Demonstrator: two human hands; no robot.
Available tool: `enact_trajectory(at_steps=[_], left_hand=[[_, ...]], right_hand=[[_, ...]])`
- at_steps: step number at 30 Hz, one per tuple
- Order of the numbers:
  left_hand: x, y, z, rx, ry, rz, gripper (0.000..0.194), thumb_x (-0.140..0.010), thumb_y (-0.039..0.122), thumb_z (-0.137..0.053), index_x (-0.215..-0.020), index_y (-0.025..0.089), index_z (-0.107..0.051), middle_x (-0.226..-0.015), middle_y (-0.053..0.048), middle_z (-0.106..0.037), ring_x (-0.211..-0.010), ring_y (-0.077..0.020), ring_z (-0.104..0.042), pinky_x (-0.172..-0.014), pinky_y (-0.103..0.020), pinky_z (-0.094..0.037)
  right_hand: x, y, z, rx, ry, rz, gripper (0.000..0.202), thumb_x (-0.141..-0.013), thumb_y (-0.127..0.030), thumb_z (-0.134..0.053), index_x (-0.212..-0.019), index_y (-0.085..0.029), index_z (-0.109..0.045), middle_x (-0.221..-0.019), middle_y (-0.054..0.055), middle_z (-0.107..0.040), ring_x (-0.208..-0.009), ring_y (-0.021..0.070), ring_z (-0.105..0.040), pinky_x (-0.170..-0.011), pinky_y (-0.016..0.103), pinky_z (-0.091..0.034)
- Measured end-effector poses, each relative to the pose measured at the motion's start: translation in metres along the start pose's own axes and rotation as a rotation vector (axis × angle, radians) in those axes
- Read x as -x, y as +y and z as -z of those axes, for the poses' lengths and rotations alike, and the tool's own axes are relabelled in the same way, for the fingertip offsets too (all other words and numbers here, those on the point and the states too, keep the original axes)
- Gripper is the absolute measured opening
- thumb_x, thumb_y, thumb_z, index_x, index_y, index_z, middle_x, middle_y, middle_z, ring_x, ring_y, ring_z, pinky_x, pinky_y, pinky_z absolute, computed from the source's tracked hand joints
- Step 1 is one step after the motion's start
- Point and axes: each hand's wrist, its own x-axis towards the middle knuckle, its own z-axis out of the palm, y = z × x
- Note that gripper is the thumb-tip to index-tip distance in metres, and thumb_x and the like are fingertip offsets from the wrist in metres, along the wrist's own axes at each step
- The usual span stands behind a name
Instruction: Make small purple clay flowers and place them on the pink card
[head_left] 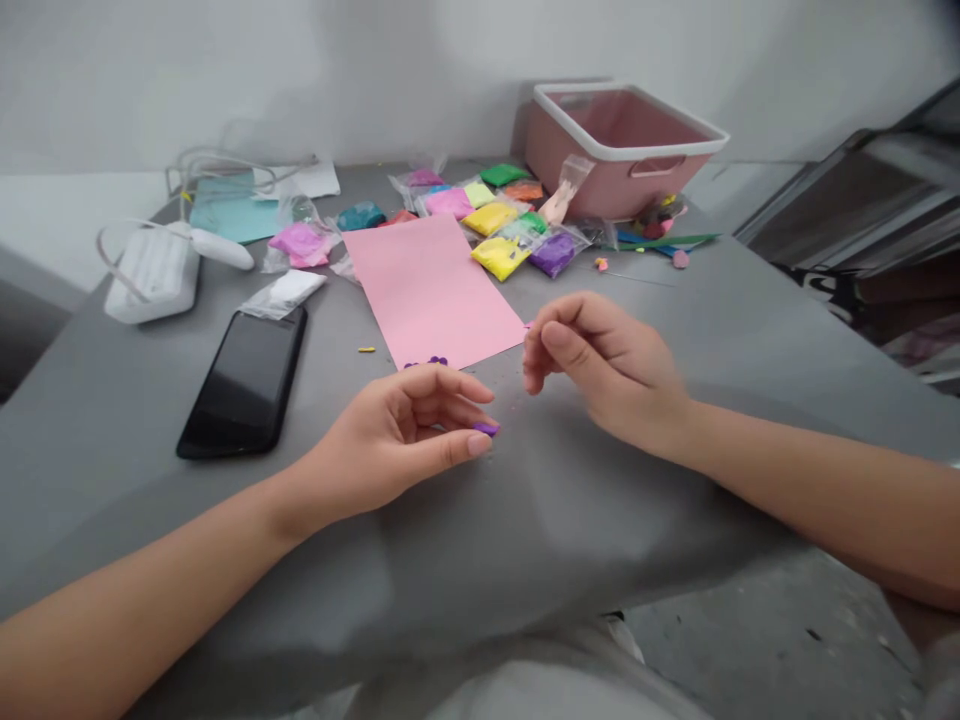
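Note:
Over the near middle of the grey table, my left hand [412, 425] holds a small piece of purple clay [487, 428] at its fingertips, close to the thumb. My right hand [600, 365] is raised a little to the right, fingers curled and thumb bent against the index finger; whatever may be between them is hidden. Just beyond both hands lies a sheet of pink paper [442, 290]. Small dark purple clay bits [438, 360] sit along its near edge, partly covered by my left hand.
Left of the paper are a black phone [244, 385], a small white packet [283, 294] and a white power strip [154, 270] with cables. Behind lie several bags of coloured clay [501, 257]. A pink basket [622, 165] with a white rim stands at the back right.

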Motion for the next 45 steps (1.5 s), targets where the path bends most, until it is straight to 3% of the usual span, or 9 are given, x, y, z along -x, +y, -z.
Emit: enact_trajectory(at_steps=[8, 16, 21, 26, 29, 33, 37, 40, 45], left_hand=[[-0.002, 0.001, 0.001, 0.007, 0.026, -0.003, 0.024, -0.077, 0.019, -0.08, -0.097, 0.019, -0.068, -0.088, 0.001, -0.073, -0.086, -0.0083, -0.07, -0.075, -0.012, -0.056], [-0.002, 0.0, 0.0, -0.009, 0.054, -0.008, 0.023, -0.076, 0.021, -0.08, -0.096, 0.018, -0.068, -0.088, -0.002, -0.074, -0.085, -0.0124, -0.071, -0.075, -0.018, -0.057], [-0.002, 0.001, 0.0, -0.04, 0.063, -0.023, 0.025, -0.075, 0.024, -0.081, -0.095, 0.017, -0.068, -0.09, -0.005, -0.074, -0.086, -0.017, -0.072, -0.075, -0.024, -0.059], [-0.002, 0.001, -0.001, -0.02, 0.067, -0.013, 0.024, -0.075, 0.024, -0.081, -0.094, 0.018, -0.068, -0.09, -0.004, -0.074, -0.085, -0.0152, -0.072, -0.076, -0.023, -0.058], [-0.002, 0.002, -0.001, 0.0, 0.067, -0.016, 0.02, -0.077, 0.025, -0.079, -0.093, 0.018, -0.069, -0.089, -0.003, -0.074, -0.08, -0.0137, -0.071, -0.075, -0.023, -0.058], [0.0, 0.002, 0.0, -0.035, 0.087, -0.018, 0.02, -0.084, 0.031, -0.073, -0.1, 0.019, -0.073, -0.086, -0.003, -0.072, -0.074, -0.0121, -0.069, -0.075, -0.023, -0.059], [0.001, 0.003, -0.001, -0.058, 0.136, -0.056, 0.031, -0.086, 0.047, -0.067, -0.089, 0.017, -0.071, -0.072, 0.0, -0.063, -0.064, -0.0106, -0.064, -0.068, -0.022, -0.058], [0.0, 0.003, -0.002, 0.032, 0.149, -0.092, 0.041, -0.088, 0.056, -0.059, -0.077, 0.017, -0.062, -0.06, 0.005, -0.054, -0.049, -0.0064, -0.053, -0.067, -0.024, -0.058], [-0.001, 0.002, -0.001, 0.09, 0.138, -0.139, 0.027, -0.087, 0.045, -0.067, -0.09, 0.02, -0.056, -0.067, 0.003, -0.068, -0.056, -0.0088, -0.06, -0.063, -0.021, -0.055]], right_hand=[[-0.012, 0.006, 0.0, -0.384, 0.051, -0.239, 0.048, -0.079, -0.065, -0.065, -0.08, -0.017, -0.058, -0.065, -0.003, -0.058, -0.051, 0.0089, -0.06, -0.046, 0.021, -0.051], [-0.013, 0.008, 0.001, -0.453, 0.012, -0.331, 0.046, -0.077, -0.058, -0.073, -0.083, -0.014, -0.062, -0.068, -0.001, -0.063, -0.056, 0.0099, -0.065, -0.051, 0.021, -0.057], [-0.015, 0.008, 0.003, -0.456, 0.011, -0.444, 0.052, -0.075, -0.063, -0.072, -0.069, -0.014, -0.054, -0.056, -0.003, -0.057, -0.041, 0.0066, -0.055, -0.037, 0.017, -0.047], [-0.016, 0.008, 0.003, -0.403, 0.029, -0.459, 0.053, -0.059, -0.059, -0.085, -0.064, -0.013, -0.059, -0.05, -0.004, -0.055, -0.038, 0.0055, -0.05, -0.033, 0.016, -0.04], [-0.015, 0.008, 0.003, -0.351, 0.021, -0.41, 0.047, -0.061, -0.052, -0.087, -0.078, -0.013, -0.068, -0.061, -0.001, -0.065, -0.046, 0.0087, -0.059, -0.04, 0.019, -0.048], [-0.012, 0.006, 0.006, -0.141, -0.103, -0.244, 0.049, -0.08, -0.063, -0.066, -0.077, -0.014, -0.066, -0.064, 0.002, -0.066, -0.05, 0.0107, -0.062, -0.046, 0.023, -0.05], [-0.007, 0.004, 0.01, 0.297, -0.228, 0.145, 0.055, -0.09, -0.06, -0.056, -0.058, -0.016, -0.055, -0.05, -0.002, -0.054, -0.048, 0.0067, -0.048, -0.048, 0.02, -0.037], [-0.005, 0.006, 0.01, 0.431, -0.264, 0.404, 0.051, -0.093, -0.052, -0.056, -0.057, -0.016, -0.048, -0.051, -0.004, -0.046, -0.05, 0.0065, -0.041, -0.05, 0.02, -0.033], [-0.005, 0.01, 0.01, 0.457, -0.312, 0.5, 0.036, -0.098, -0.042, -0.052, -0.072, -0.017, -0.052, -0.063, -0.003, -0.049, -0.058, 0.0083, -0.045, -0.057, 0.019, -0.038]])
